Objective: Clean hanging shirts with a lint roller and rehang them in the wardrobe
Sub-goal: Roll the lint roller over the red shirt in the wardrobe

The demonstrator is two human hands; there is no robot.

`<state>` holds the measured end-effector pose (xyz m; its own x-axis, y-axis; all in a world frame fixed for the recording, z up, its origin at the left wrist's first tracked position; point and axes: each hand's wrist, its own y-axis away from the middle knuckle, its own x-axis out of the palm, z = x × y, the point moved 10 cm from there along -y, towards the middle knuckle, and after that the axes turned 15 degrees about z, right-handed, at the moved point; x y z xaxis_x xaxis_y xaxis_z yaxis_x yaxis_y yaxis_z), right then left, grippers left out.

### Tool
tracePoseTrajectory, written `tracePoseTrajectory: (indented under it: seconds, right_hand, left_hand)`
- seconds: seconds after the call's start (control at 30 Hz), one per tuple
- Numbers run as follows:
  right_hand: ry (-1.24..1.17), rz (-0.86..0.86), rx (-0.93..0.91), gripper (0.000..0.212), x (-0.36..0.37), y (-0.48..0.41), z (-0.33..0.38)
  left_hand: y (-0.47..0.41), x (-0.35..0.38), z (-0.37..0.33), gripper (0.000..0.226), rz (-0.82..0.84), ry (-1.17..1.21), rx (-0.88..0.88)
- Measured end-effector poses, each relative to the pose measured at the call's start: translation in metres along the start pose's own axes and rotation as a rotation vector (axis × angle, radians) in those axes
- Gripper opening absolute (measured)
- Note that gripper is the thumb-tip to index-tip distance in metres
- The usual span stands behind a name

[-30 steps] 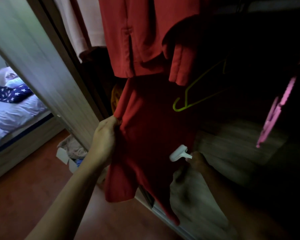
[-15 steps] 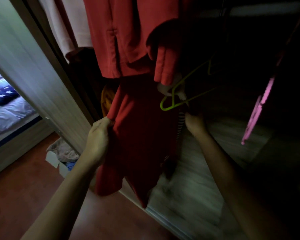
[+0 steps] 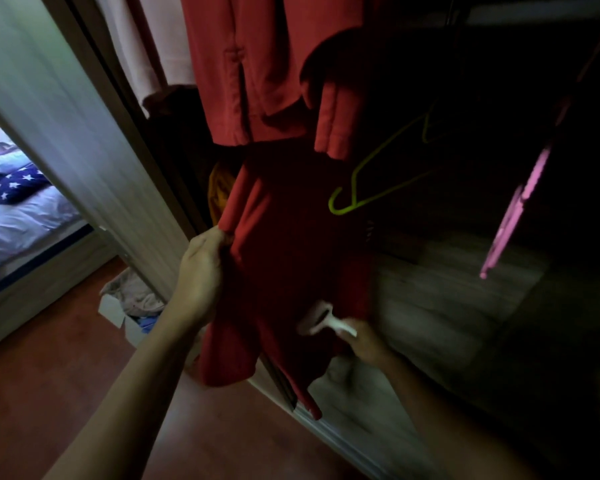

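A long red garment (image 3: 291,258) hangs in the dark wardrobe, below a shorter red jacket (image 3: 257,71). My left hand (image 3: 201,271) grips the garment's left edge and holds the cloth taut. My right hand (image 3: 364,341) holds a white lint roller (image 3: 321,318) by its handle, with the roller head against the lower part of the red cloth. The right hand and roller are blurred.
A pale shirt (image 3: 153,46) hangs at the left of the rail. An empty lime-green hanger (image 3: 378,174) and a pink hanger (image 3: 513,209) hang to the right. The wardrobe door (image 3: 66,133) stands at the left. A box of clothes (image 3: 129,306) lies on the wooden floor; a bed (image 3: 18,209) is beyond.
My right hand has gone up near the green hanger and come back down, with the roller on the lower red cloth again. My left hand keeps its hold on the edge.
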<state>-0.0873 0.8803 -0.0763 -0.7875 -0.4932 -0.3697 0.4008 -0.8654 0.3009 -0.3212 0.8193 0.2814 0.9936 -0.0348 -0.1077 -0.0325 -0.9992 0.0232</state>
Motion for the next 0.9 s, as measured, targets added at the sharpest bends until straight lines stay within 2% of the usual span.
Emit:
tracePoseTrajectory:
  seconds: [0.1, 0.17, 0.2, 0.33, 0.43, 0.57, 0.67, 0.83, 0.9]
  right_hand:
    - [0.031, 0.114, 0.097, 0.028, 0.033, 0.019, -0.013]
    - [0.000, 0.118, 0.060, 0.028, 0.036, 0.027, 0.003]
    - [-0.020, 0.111, 0.024, 0.028, 0.032, 0.031, 0.019]
    - [-0.119, -0.047, -0.173, 0.039, -0.008, 0.052, 0.108]
    - [-0.173, -0.198, -0.365, 0.032, -0.046, 0.080, 0.183]
    - [-0.213, -0.252, -0.524, 0.029, -0.069, 0.107, 0.236]
    - [-0.244, -0.225, -0.541, 0.024, -0.063, 0.106, 0.226]
    - [-0.219, -0.057, -0.295, 0.035, -0.007, 0.073, 0.139]
    - [-0.189, 0.039, -0.202, 0.026, 0.019, 0.061, 0.099]
  left_hand:
    - [0.001, -0.003, 0.000, 0.022, -0.025, -0.008, 0.012]
    - [0.001, 0.002, -0.001, 0.017, 0.020, 0.002, 0.015]
    - [0.001, 0.004, -0.002, 0.024, 0.037, -0.009, 0.009]
    - [0.003, 0.011, 0.000, 0.031, 0.028, -0.003, -0.012]
    - [0.002, 0.019, 0.001, 0.029, 0.050, -0.033, 0.024]
    - [0.004, 0.015, -0.001, 0.020, -0.035, 0.007, 0.024]
    - [0.005, 0.014, -0.003, 0.016, -0.050, 0.026, 0.018]
    - [0.008, 0.018, -0.002, 0.015, -0.016, 0.004, 0.008]
    - [0.010, 0.017, -0.001, 0.018, -0.031, 0.024, -0.007]
